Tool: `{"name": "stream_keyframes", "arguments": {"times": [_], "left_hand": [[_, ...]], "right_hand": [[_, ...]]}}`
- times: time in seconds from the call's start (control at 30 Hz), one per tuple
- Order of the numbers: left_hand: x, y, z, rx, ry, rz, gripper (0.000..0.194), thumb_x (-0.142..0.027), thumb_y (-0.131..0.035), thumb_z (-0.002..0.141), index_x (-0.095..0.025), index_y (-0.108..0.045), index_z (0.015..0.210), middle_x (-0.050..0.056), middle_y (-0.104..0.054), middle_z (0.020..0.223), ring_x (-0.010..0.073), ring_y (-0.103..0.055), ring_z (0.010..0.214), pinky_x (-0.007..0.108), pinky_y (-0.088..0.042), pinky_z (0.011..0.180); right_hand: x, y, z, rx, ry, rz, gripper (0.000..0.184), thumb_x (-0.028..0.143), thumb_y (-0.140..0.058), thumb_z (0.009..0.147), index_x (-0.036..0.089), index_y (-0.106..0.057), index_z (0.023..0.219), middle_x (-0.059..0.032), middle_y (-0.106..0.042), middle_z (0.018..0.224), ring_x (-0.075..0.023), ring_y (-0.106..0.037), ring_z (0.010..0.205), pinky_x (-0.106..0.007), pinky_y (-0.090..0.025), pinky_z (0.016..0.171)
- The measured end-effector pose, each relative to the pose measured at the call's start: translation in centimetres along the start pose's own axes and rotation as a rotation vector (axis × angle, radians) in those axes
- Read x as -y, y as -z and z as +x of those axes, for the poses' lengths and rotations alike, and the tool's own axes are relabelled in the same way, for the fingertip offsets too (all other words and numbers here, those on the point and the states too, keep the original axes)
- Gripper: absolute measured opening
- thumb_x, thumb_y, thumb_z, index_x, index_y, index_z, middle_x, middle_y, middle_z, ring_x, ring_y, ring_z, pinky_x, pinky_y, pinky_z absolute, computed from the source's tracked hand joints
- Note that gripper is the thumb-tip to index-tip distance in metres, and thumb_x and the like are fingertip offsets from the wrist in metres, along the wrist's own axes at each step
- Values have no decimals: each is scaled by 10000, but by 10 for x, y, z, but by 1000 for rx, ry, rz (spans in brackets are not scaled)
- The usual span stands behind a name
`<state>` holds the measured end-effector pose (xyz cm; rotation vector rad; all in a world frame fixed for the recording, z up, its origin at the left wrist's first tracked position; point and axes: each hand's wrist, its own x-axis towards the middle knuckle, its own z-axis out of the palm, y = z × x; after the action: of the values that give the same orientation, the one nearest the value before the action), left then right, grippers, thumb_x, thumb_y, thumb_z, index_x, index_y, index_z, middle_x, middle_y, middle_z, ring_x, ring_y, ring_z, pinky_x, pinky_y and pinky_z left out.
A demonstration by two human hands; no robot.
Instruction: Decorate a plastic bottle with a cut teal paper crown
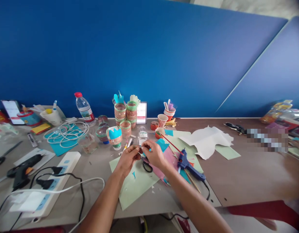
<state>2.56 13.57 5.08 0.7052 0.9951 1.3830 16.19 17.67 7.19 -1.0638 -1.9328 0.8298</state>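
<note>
My left hand [130,157] and my right hand [153,152] meet over the middle of the table, fingertips pinched together. Something small and dark sits between them, too small to name. Just under the hands lie scissors [147,167], their black handle loop showing, on light green paper [130,191]. Pink paper [170,158] and a piece of blue paper [163,144] are beside my right hand. A blue glue gun [191,166] rests to the right. Left of the hands stands a paper cup with a blue scalloped paper edge [114,138].
Stacked wrapped cups [120,111], a propped phone [142,113] and a water bottle [84,108] stand along the blue partition. At left are a power strip [64,168], a black glue gun [23,171] and a coiled white cable [66,134]. Torn white paper [205,140] lies at right.
</note>
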Motion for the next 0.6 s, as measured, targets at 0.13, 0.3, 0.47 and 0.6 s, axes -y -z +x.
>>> {"name": "stream_keyframes", "arguments": {"times": [0.13, 0.3, 0.47, 0.6], "left_hand": [[1, 2, 1, -88, -77, 77, 304, -372, -783, 623, -154, -662, 797, -13, -617, 700, 76, -512, 565, 225, -389, 582], [0, 1, 3, -118, -125, 213, 228, -338, -752, 625, -163, -634, 712, -28, -587, 657, 89, -499, 569, 234, -381, 583], [-2, -4, 3, -135, -126, 313, 215, -336, -725, 599, -165, -614, 666, -39, -554, 621, 98, -489, 563, 241, -391, 579], [-1, -4, 3, -132, -147, 370, 208, -346, -692, 637, -166, -594, 672, -47, -536, 606, 93, -476, 550, 238, -376, 574]], "right_hand": [[-3, 5, 3, 48, -53, -48, 133, 169, -477, 743, 171, -581, 660, 0, -608, 664, -128, -532, 620, -220, -392, 595], [-2, 8, 4, 101, -98, -106, 137, 139, -475, 737, 164, -576, 648, 11, -590, 625, -109, -501, 583, -208, -341, 558], [-1, 6, 3, 124, -78, -123, 136, 122, -476, 725, 169, -566, 636, 10, -593, 631, -107, -498, 591, -206, -327, 559], [-3, 4, 3, 113, -105, -15, 98, 157, -496, 715, 177, -559, 643, 11, -588, 630, -114, -499, 595, -209, -347, 562]]}}
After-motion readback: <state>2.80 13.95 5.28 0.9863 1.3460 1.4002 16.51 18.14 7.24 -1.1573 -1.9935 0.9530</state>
